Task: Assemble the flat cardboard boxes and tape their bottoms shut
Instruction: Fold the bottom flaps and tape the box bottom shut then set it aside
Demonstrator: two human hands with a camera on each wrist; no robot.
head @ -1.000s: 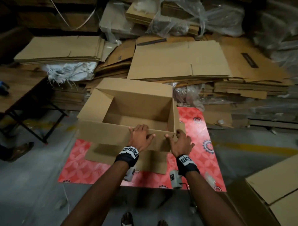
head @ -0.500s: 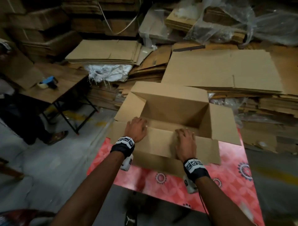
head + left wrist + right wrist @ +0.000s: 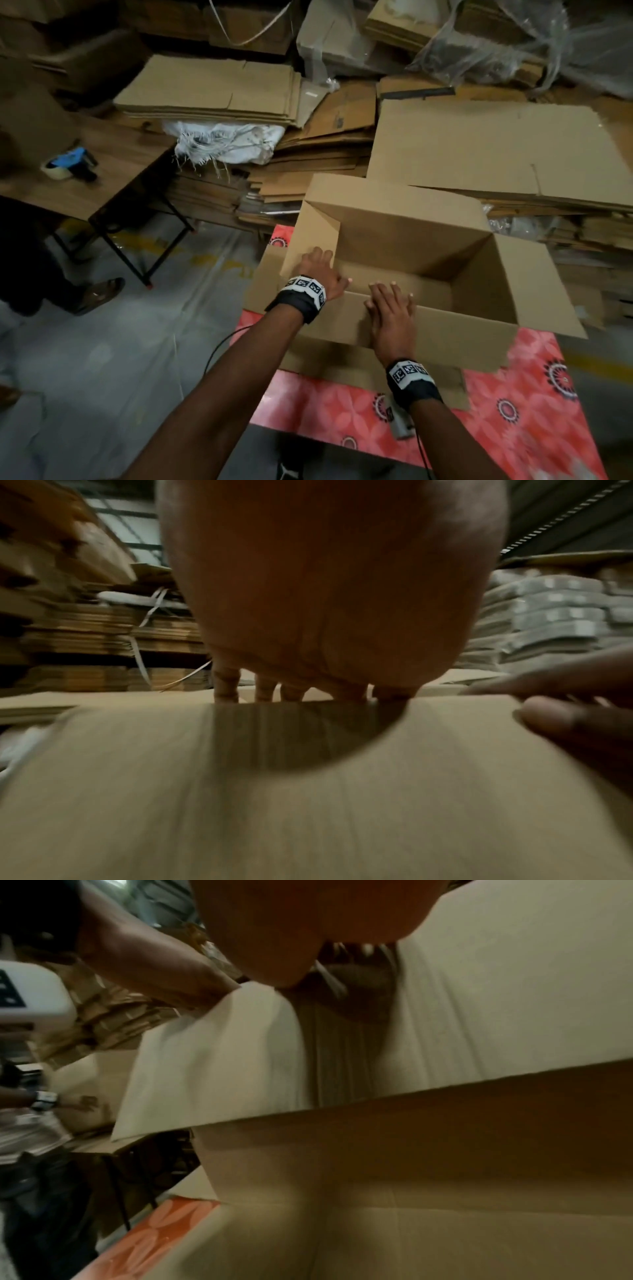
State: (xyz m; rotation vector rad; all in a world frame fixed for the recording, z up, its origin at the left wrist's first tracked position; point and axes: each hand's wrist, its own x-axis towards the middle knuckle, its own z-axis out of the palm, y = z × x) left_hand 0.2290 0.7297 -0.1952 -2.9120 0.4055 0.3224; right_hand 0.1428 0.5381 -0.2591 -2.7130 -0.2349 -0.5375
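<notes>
An open brown cardboard box [image 3: 411,219] stands on a red patterned table [image 3: 534,404], its flaps spread outward. My left hand [image 3: 320,270] presses its fingers against the raised left short flap [image 3: 311,233]. My right hand [image 3: 392,308] lies flat, fingers straight, on the near long flap [image 3: 445,329]. In the left wrist view my left hand [image 3: 325,588] shows its palm above the cardboard [image 3: 308,791], its fingertips hidden past the edge. The right wrist view shows my right hand [image 3: 308,920] resting on the pale flap [image 3: 479,1015].
Stacks of flat cardboard [image 3: 496,147] lie behind the box and at the back left. A wooden table [image 3: 113,171] at the left carries a blue tape dispenser [image 3: 68,168]. Another person's sandalled foot [image 3: 99,294] stands on the grey floor beside it.
The view has swung left, so the box sits further right. My right hand left the box corner and now lies flat on the near flap. My left hand moved to the left flap.
</notes>
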